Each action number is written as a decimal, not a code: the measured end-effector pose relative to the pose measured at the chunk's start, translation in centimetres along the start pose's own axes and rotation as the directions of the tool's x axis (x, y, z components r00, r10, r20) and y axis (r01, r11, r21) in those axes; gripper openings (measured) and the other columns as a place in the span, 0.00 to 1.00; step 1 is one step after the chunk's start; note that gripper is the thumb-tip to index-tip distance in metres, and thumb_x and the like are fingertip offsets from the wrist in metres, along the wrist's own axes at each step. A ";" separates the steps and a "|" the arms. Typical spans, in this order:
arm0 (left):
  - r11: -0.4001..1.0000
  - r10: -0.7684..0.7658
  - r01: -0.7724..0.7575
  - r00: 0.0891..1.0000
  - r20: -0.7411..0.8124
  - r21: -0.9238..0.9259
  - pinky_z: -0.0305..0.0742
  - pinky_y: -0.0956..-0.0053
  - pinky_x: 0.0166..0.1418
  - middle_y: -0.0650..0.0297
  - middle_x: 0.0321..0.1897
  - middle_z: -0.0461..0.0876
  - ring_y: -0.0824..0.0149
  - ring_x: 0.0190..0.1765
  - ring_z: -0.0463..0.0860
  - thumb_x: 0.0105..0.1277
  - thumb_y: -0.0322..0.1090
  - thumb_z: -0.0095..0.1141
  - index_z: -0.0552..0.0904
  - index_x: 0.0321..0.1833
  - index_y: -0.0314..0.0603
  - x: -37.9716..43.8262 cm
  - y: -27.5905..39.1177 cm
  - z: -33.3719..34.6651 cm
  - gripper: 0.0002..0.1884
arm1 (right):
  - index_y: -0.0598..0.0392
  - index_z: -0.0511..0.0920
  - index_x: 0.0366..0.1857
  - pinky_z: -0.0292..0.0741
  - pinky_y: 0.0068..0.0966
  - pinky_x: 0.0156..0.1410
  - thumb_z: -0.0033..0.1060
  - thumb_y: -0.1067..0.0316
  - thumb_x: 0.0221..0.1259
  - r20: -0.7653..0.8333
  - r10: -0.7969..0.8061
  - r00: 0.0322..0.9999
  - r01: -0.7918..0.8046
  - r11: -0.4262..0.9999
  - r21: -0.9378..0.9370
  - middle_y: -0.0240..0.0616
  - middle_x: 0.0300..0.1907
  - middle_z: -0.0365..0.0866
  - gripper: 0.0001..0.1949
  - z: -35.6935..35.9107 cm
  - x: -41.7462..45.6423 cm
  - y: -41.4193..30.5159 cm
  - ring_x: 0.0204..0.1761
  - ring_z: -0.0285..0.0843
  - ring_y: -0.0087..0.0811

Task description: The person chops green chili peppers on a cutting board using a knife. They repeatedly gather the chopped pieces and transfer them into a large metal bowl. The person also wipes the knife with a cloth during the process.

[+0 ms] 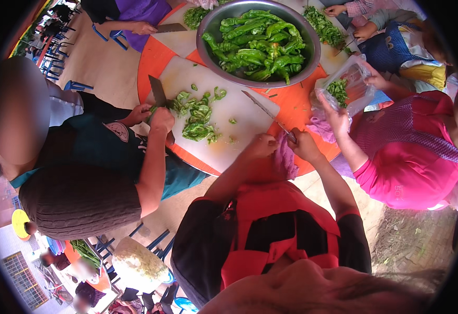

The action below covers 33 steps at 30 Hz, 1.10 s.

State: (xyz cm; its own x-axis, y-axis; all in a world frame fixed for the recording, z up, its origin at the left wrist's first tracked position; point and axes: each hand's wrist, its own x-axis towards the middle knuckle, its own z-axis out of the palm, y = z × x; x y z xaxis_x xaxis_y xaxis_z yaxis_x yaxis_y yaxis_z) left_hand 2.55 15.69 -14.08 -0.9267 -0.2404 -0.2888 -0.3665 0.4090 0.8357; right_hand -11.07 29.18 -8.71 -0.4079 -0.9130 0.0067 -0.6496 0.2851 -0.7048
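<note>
My right hand (304, 146) grips the handle of a kitchen knife (266, 110). Its long blade points up and left over the edge of a white cutting board (248, 129). My left hand (266, 144) is just left of it, at the board's near right edge, with curled fingers. Whether anything small is between those fingers is hidden. A purple cloth (286, 159) lies between my hands on the orange table (311, 167). Sliced green peppers (198, 123) are heaped on the board's left part, apart from my hands.
A large metal basin (317, 51) of whole green peppers (260, 43) stands beyond the board. At left, a co-worker's hand (162, 119) holds a cleaver (157, 90) over the same board. Another person at right holds a plastic bag (358, 84) of chopped greens. A second cleaver (172, 28) is across the table.
</note>
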 end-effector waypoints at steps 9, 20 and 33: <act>0.928 0.265 0.031 0.647 -0.715 0.371 0.74 0.63 0.46 0.52 0.40 0.80 0.53 0.44 0.79 0.49 0.36 0.64 0.79 0.40 0.37 14.2 9.9 -12.4 0.16 | 0.61 0.68 0.24 0.68 0.32 0.28 0.57 0.70 0.50 0.216 0.075 0.973 -0.114 0.979 0.171 0.44 0.17 0.69 0.09 -0.5 -1.4 -0.2 0.20 0.70 0.36; 0.925 0.239 0.112 0.569 -0.787 0.362 0.74 0.61 0.46 0.50 0.36 0.78 0.48 0.43 0.77 0.44 0.34 0.63 0.76 0.40 0.34 19.2 7.6 -11.0 0.20 | 0.62 0.73 0.28 0.66 0.24 0.27 0.58 0.68 0.52 0.484 0.184 0.856 -0.364 0.878 0.311 0.31 0.19 0.69 0.08 1.3 -5.9 7.2 0.23 0.65 0.20; 0.777 -0.273 -0.366 0.537 -0.798 -0.512 0.71 0.83 0.34 0.65 0.30 0.76 0.76 0.31 0.75 0.61 0.22 0.52 0.69 0.54 0.30 -16.1 0.4 -5.4 0.18 | 0.60 0.75 0.33 0.67 0.26 0.33 0.57 0.67 0.49 0.668 -0.126 0.733 -0.093 0.955 0.283 0.34 0.22 0.71 0.10 4.1 3.0 -0.6 0.27 0.69 0.25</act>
State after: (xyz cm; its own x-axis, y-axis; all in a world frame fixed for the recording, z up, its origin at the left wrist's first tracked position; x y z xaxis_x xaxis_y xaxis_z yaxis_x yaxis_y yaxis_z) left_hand 17.75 14.96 -6.54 -0.3317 -0.9433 -0.0101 0.0967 -0.0446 0.9943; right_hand -9.31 25.10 -11.20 0.2117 -0.9004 -0.3800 -0.4009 0.2746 -0.8740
